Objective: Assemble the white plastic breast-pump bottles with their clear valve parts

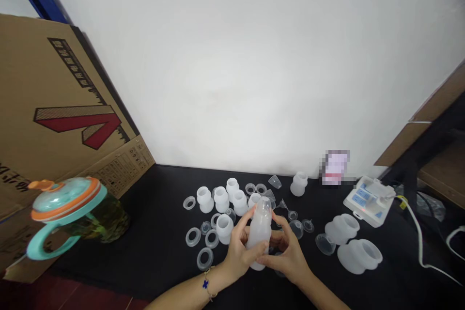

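Observation:
Between my hands stands a translucent white baby bottle (259, 232), nearly upright, with a clear cap over its top. My left hand (240, 248) wraps the bottle's left side, thumb across the front. On the other side, my right hand (288, 255) closes on it with thumb and fingers near the lower part. Just left of the hands is a small white bottle body (224, 228). Clear collar rings (205, 258) lie around it. Silicone nipples (297, 228) and a clear cap (275, 182) are scattered behind and right of my hands, some partly hidden.
Several small white bottles (221, 199) stand at the back, and another (299, 184) near the wall. Two larger bottles (359, 255) lie at right. A white power strip (368, 202) with a cable sits beyond them. A teal-lidded jug (72, 213) and cardboard box (61, 97) occupy the left.

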